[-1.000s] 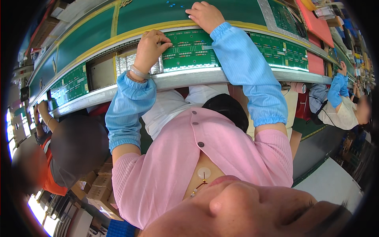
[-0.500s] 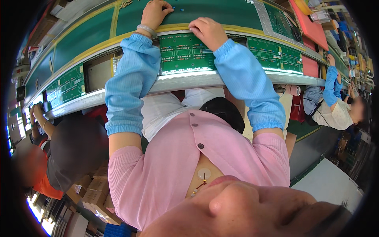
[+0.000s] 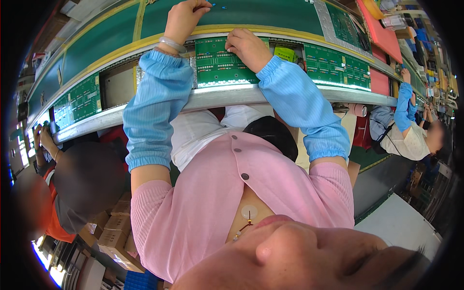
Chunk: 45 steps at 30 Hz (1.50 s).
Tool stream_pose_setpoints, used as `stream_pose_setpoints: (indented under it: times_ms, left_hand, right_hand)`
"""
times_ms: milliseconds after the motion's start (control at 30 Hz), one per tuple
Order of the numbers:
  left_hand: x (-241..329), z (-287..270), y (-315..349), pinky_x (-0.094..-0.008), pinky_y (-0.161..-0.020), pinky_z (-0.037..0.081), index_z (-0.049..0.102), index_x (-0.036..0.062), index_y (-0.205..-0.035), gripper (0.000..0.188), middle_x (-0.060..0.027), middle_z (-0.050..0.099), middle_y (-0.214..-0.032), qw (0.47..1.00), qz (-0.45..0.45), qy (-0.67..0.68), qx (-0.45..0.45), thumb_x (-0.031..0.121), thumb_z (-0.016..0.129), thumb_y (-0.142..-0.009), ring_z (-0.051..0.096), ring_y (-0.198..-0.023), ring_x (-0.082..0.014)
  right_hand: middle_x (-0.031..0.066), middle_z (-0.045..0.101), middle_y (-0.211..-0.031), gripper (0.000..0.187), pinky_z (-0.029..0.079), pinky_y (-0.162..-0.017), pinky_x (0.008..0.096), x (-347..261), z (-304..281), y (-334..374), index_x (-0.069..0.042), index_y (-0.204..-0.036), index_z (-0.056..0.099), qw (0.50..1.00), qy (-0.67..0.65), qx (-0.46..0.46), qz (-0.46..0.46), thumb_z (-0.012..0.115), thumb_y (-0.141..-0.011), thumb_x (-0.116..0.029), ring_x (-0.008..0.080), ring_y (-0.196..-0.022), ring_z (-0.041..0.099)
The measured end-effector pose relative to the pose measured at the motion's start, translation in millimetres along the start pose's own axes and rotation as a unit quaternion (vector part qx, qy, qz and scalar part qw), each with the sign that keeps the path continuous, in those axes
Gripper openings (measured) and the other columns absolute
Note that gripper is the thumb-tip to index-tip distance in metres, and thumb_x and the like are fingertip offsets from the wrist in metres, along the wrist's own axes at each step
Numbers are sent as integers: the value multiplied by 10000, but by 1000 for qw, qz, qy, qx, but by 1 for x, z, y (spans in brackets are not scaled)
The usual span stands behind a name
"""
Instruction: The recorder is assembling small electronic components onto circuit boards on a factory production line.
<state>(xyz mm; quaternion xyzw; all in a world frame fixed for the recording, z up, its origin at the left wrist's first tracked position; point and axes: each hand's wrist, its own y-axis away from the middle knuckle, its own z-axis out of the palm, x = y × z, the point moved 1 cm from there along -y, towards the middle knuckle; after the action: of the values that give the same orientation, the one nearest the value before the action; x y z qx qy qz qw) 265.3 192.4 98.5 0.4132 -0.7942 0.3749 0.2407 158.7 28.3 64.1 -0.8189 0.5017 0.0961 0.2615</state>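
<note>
Beyond the rail, my left hand [image 3: 186,19] reaches over the dark green work surface [image 3: 261,20]. Its thumb and forefinger are pinched at a tiny blue component [image 3: 212,5]; another blue component [image 3: 224,7] lies just to the right. My right hand [image 3: 247,48] hovers over or rests on a green circuit board [image 3: 212,75], fingers drawn together near the board's upper middle. Whatever those fingers hold, if anything, is too small to see. White and reddish parts sit in rows on this board, which lies in the metal rail track [image 3: 227,96] before me.
More circuit boards lie along the track, one at right [image 3: 333,67] and one at left [image 3: 77,106]. A bright green-yellow box [image 3: 285,54] sits beside my right wrist. Co-workers are at both sides, one [image 3: 411,130] at right. Cardboard boxes [image 3: 113,239] stand low at left.
My right hand has moved left and nearer, from the track's far edge onto the board. The green-yellow box now shows beside it. My left hand remains pinched by the blue components.
</note>
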Motion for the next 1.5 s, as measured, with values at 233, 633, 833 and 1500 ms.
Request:
stream_pose_setpoints:
  times_ms: [233,633,833,1500]
  left_hand:
    - [-3,-8,40,-238,-650,484,666,25,-882,130,-79,666,-793,992,-43,111,-31,110,643,-787,632,-711,-136]
    - [25,-12,113,-345,-695,472,632,14,-793,85,-111,596,-850,991,-62,50,-105,60,645,-722,583,-784,-296]
    - [25,-9,116,-397,-735,437,624,15,-776,65,-126,560,-900,995,0,-31,-98,61,624,-729,534,-831,-331]
    - [21,-18,77,-350,-721,460,640,29,-791,120,-126,598,-901,989,-41,-10,-141,121,661,-716,579,-844,-289]
  right_hand:
    - [49,540,-889,84,447,-774,346,-2,1,0,-67,-799,589,1000,0,-2,2,624,-737,-111,249,-894,516]
    - [86,531,-911,202,454,-727,336,51,2,-69,-93,-955,610,972,235,-16,-5,576,-776,-180,252,-862,505]
    - [54,540,-813,119,440,-729,314,45,-6,-42,-76,-802,620,976,187,14,-113,597,-755,-183,217,-827,499]
    - [35,615,-782,109,474,-629,309,6,-32,5,-86,-871,614,995,-6,103,7,627,-775,-136,202,-713,589]
